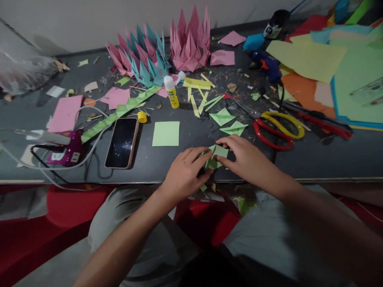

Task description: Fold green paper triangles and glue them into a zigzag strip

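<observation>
A light green paper piece [220, 152] with creases lies near the front edge of the table between my two hands. My left hand [187, 169] covers its left side, fingers bent and resting on it. Thumb and fingers of my right hand [243, 155] grip the paper's right edge. Just beyond are two folded green paper pieces, one [223, 116] behind the other [234, 128]. Left of my hands lies a flat green paper square [166, 134]. The underside of the held paper and some fingertips are hidden.
Scissors [278, 129] with red and yellow handles lie at right, near a glue gun [266, 65]. An uncapped glue stick [171, 92] stands mid-table. A phone [122, 143] and a purple power strip [64, 149] with cables are at left. Folded-paper models [190, 44] stand behind.
</observation>
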The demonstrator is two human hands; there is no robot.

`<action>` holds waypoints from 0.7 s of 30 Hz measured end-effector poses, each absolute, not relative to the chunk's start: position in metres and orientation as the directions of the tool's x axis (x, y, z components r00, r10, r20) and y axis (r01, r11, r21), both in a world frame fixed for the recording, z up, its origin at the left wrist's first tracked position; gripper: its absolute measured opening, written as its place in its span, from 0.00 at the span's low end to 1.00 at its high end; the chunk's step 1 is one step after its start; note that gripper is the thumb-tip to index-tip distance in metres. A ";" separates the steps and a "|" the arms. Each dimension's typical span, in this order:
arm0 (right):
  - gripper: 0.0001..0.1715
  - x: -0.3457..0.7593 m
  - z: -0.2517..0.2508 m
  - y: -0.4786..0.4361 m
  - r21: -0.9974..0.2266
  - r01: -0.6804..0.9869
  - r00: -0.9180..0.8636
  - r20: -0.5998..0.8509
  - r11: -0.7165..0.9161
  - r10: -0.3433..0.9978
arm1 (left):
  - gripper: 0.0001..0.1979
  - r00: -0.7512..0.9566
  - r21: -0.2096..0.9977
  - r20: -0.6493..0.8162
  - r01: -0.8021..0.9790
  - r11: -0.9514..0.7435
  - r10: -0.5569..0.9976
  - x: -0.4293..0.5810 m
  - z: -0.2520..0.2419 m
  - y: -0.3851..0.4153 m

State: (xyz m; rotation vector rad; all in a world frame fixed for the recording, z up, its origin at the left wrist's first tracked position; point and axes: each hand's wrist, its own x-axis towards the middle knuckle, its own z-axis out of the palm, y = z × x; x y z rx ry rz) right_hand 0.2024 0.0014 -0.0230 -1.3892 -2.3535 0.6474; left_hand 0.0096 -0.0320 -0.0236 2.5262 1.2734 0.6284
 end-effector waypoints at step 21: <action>0.11 0.183 -0.025 -0.005 -0.245 0.802 -0.486 0.262 0.544 0.834 | 0.14 0.431 0.321 0.232 0.812 -0.487 0.872 0.020 -0.030 -0.037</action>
